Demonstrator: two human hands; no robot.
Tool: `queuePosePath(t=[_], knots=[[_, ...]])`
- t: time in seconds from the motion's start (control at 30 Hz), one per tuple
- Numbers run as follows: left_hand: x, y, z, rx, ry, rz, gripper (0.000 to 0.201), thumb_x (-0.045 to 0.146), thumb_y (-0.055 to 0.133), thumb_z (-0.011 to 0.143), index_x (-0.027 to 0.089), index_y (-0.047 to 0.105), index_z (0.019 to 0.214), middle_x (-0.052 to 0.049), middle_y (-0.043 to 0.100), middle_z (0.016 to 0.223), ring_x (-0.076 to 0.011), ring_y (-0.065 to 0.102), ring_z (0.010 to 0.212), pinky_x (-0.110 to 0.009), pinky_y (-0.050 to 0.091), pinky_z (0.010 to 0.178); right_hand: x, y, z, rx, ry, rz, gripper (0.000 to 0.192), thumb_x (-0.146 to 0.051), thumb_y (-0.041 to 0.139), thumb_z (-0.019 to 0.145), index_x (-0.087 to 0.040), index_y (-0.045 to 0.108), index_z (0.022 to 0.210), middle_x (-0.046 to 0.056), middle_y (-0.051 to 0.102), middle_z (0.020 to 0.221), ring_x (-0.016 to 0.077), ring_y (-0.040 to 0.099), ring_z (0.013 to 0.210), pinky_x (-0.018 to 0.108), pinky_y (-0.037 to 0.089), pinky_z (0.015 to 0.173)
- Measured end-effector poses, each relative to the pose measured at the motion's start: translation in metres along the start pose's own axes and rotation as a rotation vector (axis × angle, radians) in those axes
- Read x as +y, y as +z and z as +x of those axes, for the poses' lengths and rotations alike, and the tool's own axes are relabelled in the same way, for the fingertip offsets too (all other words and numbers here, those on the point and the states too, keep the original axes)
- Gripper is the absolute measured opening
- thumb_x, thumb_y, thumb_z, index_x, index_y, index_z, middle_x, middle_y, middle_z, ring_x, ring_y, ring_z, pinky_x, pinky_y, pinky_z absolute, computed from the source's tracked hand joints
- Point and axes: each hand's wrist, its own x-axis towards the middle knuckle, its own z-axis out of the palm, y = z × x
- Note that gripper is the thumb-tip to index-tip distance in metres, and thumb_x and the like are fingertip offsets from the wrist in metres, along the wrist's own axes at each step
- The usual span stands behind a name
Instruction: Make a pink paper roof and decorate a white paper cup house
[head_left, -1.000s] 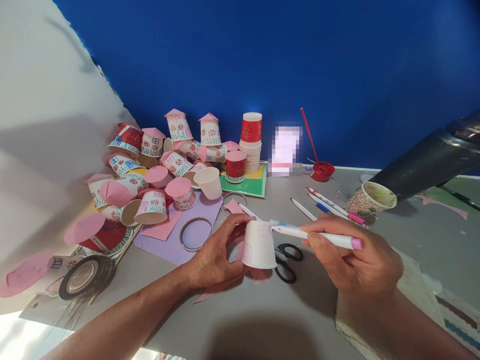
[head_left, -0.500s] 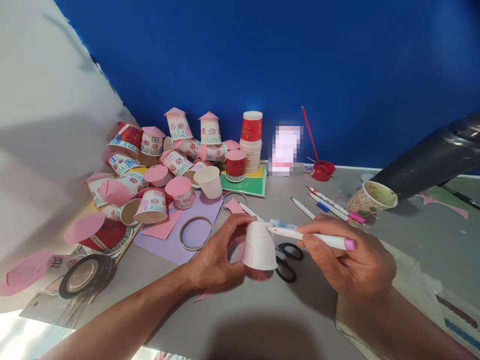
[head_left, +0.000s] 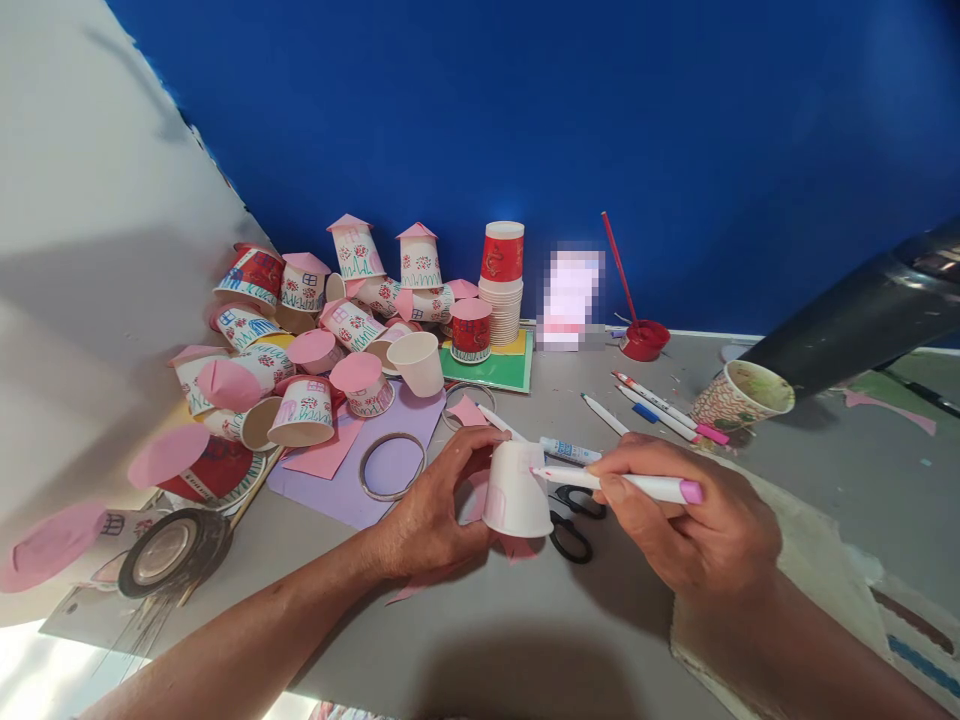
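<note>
My left hand (head_left: 442,495) grips a white paper cup (head_left: 519,495) from its left side; the cup is upside down, with faint pink marks on its wall. Between the thumb and fingers of my right hand (head_left: 694,510) is a pink felt-tip pen (head_left: 637,483), its tip at the upper right of the cup's wall. Just behind the cup lie black-handled scissors (head_left: 571,540), partly hidden by it. A small white and blue tube (head_left: 568,451) rests beyond the pen. Scraps of pink paper (head_left: 517,548) show under and around the cup.
Many decorated cups with pink paper roofs (head_left: 360,372) are heaped at the left. A cup stack (head_left: 501,300), a red tape roll (head_left: 645,341), several markers (head_left: 660,408) and a patterned cup (head_left: 742,395) stand or lie farther back. Tape rolls (head_left: 394,466) and purple paper (head_left: 431,425) lie left of centre.
The pen tip has moved slightly down and left on the cup, with my right hand shifting a little. My left hand keeps its hold on the cup.
</note>
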Motion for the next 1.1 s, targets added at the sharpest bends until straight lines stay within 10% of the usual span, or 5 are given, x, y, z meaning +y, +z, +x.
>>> queuePosePath(t=[0.73,1.1], knots=[[0.000,-0.002,0.001,-0.007,-0.050,-0.047,0.073,0.005,0.076,0.072,0.023,0.048,0.137,-0.013,0.061,0.137,-0.0293,0.061,0.128,-0.044,0.050,0.112,0.007,-0.001,-0.014,0.173,0.160,0.014,0.018,-0.016,0.068,0.094,-0.028,0.075,0.105,-0.001,0.080,0.084,0.0171,0.073,0.059,0.031,0.060,0.059],[-0.004,-0.001,-0.001,0.024,0.015,0.037,0.078,0.005,0.075,0.071,0.025,0.048,0.141,-0.013,0.057,0.143,-0.0311,0.061,0.130,-0.046,0.052,0.112,0.016,0.003,-0.005,-0.051,0.135,-0.027,0.024,-0.024,0.072,0.092,-0.025,0.067,0.116,0.002,0.078,0.091,0.0179,0.074,0.074,0.032,0.061,0.075]])
